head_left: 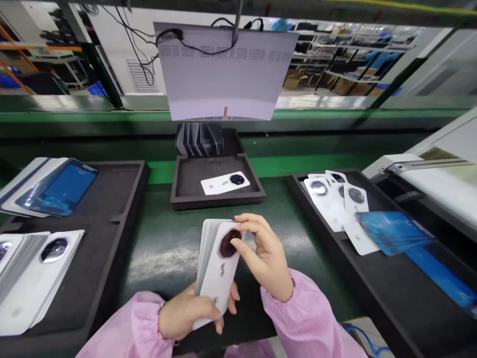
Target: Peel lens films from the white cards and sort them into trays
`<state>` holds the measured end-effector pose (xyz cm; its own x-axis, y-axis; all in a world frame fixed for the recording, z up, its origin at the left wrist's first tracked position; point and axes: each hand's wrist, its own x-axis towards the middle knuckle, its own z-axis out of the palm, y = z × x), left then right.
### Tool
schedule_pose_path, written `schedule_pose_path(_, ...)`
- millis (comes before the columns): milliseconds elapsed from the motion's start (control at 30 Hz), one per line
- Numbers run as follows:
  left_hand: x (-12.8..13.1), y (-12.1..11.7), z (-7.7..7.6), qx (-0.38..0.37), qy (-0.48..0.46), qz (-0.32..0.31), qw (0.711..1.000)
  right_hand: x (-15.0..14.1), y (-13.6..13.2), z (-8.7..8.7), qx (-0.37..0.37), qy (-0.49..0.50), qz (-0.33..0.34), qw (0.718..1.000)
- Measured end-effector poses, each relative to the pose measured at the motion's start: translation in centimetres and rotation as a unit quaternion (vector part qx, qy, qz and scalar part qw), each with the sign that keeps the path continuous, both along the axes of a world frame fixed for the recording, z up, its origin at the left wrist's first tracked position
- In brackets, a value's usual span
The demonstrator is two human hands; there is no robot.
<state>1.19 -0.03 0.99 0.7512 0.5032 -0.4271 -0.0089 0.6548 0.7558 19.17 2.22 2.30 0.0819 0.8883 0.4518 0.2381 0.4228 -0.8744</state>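
Observation:
My left hand is closed round the lower end of a fanned stack of white phone back panels, held tilted above the bench. The front panel bears a dark octagonal camera area and a small printed mark. My right hand pinches the top right corner of this stack, thumb over the camera area and fingers at the upper edge. Whether it grips one panel or more, I cannot tell. Beyond the hands, a single white phone panel with a black camera ring lies in a small dark tray.
Dark panels stand in a row behind the small tray. The left tray holds white panel stacks and blue-filmed sheets. White panels and blue sheets lie in the right tray. A white board hangs over the back.

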Motion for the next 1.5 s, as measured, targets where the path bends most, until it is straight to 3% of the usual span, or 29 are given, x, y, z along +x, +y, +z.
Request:
schedule_pose_path(200,-0.1,0.7,0.9,0.074,0.101,-0.05,0.991,1.3,0.5,0.7,-0.058,0.076,0.041,0.995)
schedule_pose_path(400,-0.3,0.9,0.7,0.095,0.135,-0.065,0.984,2.1,0.4,1.2,-0.084,0.075,0.076,0.991)
schedule_pose_path(500,-0.3,0.7,0.4,0.053,0.066,-0.047,0.995,1.3,0.1,0.9,0.022,-0.002,-0.027,0.999)
schedule_pose_path(567,-0.2,0.6,0.2,0.0,-0.017,-0.032,0.999,0.5,-0.2,0.5,0.148,-0.106,-0.1,0.978)
schedule_pose_path(600,-0.2,0.5,0.2,-0.025,-0.055,-0.028,0.998,0.1,-0.4,0.2,0.2,-0.158,-0.105,0.961)
schedule_pose_path(667,-0.2,0.4,0.2,-0.057,-0.108,-0.023,0.992,-0.5,-0.7,-0.4,0.271,-0.23,-0.051,0.933)
schedule_pose_path(800,-0.2,0.3,0.4,-0.085,-0.157,-0.012,0.984,-0.6,-1.2,-0.5,0.346,-0.256,0.03,0.902)
schedule_pose_path(967,-0.2,0.1,0.6,-0.11,-0.183,0.008,0.977,0.0,-1.6,0.4,0.366,-0.294,0.058,0.881)
schedule_pose_path(1233,-0.5,0.0,0.0,-0.132,-0.182,-0.002,0.974,0.0,-1.8,-1.3,0.385,-0.258,0.076,0.883)
schedule_pose_path(1500,-0.6,0.0,-0.4,-0.155,-0.171,0.009,0.973,0.0,-1.7,-0.8,0.384,-0.252,0.086,0.884)
